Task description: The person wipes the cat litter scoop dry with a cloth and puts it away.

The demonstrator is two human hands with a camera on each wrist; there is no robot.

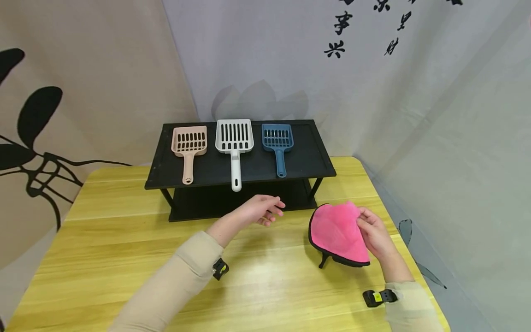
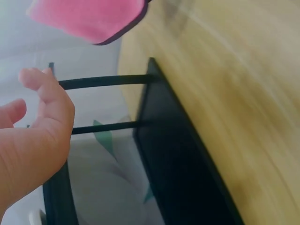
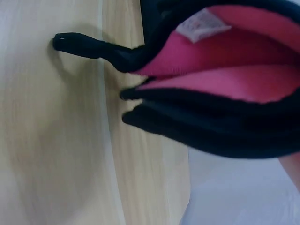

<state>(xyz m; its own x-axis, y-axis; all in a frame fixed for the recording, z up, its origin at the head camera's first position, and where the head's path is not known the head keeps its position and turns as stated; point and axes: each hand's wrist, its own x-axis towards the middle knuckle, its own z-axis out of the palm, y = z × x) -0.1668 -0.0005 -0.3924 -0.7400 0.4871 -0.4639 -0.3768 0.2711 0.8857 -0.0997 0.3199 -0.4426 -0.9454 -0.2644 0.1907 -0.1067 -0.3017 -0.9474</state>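
Observation:
My right hand [image 1: 375, 237] pinches the edge of a pink plush fabric piece [image 1: 336, 230] with black trim, holding it above the right side of the table. A short black strap hangs from its lower rim. In the right wrist view the piece [image 3: 243, 84] shows a hollow pink inside with a white label [image 3: 204, 24]; its exact kind is unclear. My left hand [image 1: 261, 210] is in the air in front of the black rack, fingers loosely bent around nothing. The left wrist view shows this hand [image 2: 42, 122] beside the rack, apart from the pink fabric [image 2: 93, 21].
A black two-tier rack [image 1: 309, 154] stands at the back of the wooden table [image 1: 257, 286]. On its top lie a beige litter scoop [image 1: 188, 168], a white one [image 1: 235, 170] and a blue one [image 1: 280, 163]. Printed curtains [image 1: 265, 55] hang behind and at the right.

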